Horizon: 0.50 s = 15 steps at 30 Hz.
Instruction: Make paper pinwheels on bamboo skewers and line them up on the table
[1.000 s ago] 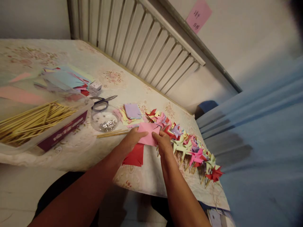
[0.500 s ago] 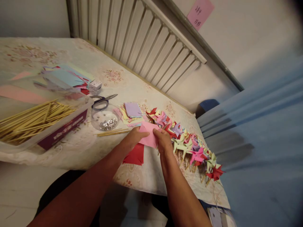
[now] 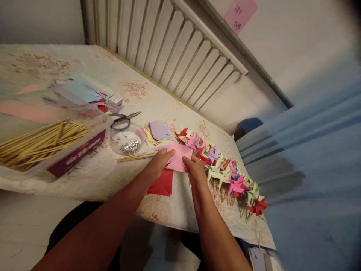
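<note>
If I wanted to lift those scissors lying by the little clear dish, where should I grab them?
Probably by the dark handle loops. The scissors lie flat on the table, loops toward the clear dish and the box of sticks, closed blades pointing away toward the railing. Come from above on the loop end, clear of the dish rim and of the blade tips.

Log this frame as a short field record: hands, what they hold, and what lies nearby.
left hand: grips pink paper square
right hand: grips the same square's near edge
under it: red paper on table
right of hands: row of paper pinwheels
left: bowl of pins, scissors, box of sticks
</note>
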Available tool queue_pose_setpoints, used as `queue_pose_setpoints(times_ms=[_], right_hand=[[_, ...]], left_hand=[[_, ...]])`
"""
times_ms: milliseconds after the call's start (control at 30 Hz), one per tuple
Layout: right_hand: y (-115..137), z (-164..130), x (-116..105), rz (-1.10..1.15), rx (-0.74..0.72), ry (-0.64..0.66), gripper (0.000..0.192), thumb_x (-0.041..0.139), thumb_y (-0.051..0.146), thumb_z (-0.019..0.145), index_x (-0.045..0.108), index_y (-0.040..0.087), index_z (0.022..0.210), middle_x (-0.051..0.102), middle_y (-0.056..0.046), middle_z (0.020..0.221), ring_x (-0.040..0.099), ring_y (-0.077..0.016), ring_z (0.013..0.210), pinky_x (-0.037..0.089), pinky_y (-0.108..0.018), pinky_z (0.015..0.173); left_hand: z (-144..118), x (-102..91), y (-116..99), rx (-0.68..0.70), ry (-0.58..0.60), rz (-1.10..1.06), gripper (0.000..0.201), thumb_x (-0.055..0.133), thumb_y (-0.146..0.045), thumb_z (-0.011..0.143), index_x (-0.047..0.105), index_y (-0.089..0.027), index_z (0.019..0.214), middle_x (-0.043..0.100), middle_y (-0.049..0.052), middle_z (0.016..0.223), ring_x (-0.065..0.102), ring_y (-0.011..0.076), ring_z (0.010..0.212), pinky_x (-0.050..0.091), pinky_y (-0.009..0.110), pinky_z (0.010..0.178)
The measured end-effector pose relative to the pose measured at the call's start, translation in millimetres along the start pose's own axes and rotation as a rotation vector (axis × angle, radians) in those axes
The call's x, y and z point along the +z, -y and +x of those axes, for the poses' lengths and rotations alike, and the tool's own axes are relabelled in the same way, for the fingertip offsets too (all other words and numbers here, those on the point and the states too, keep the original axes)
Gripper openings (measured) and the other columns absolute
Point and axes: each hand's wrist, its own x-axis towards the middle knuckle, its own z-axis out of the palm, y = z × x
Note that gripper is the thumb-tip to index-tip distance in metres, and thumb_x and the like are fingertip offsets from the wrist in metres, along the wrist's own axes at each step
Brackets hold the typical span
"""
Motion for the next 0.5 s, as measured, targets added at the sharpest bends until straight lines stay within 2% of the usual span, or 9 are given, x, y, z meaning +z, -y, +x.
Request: queue_pose_setpoints(times_ms=[100,233,500], right_hand=[[2.1,1.8,0.9,0.014,0.007,-0.016,0.026,0.077,0.039,0.062,0.073,0.017,0.076,0.07,0.002,0.065,0.059,-0.0163,0.058,0.048,-0.03,0.064],[5.8,2.3,3.1,0.011,0.005,-0.032,0.026,0.077,0.039,0.061,0.072,0.017,0.075,0.07,0.002,0.065,0.059,-0.0162,0.058,0.047,-0.03,0.062],[8.2,0.5,4.0,0.032,0.016,0.023,0.03,0.078,0.037,0.06,0.073,0.017,0.082,0.074,-0.001,0.07,0.062,-0.0173,0.059,0.05,-0.03,0.063]], left_hand=[[0.3,0.7,-0.1,-0.022,0.021,-0.02,0.044,0.079,-0.047,0.065,0.07,-0.012,0.09,0.074,0.008,0.082,0.068,0.0227,0.074,0.049,0.034,0.073],[1.3,1.2,0.9,-0.051,0.002,-0.009,0.047,0.085,-0.035,0.055,0.071,-0.012,0.093,0.075,0.008,0.084,0.069,0.0245,0.076,0.05,0.035,0.074],[-0.7,2.6,-2.1,-0.057,0.029,-0.051,0.05,0.084,-0.035,0.055,0.071,-0.011,0.096,0.075,0.009,0.084,0.068,0.023,0.075,0.05,0.034,0.073]])
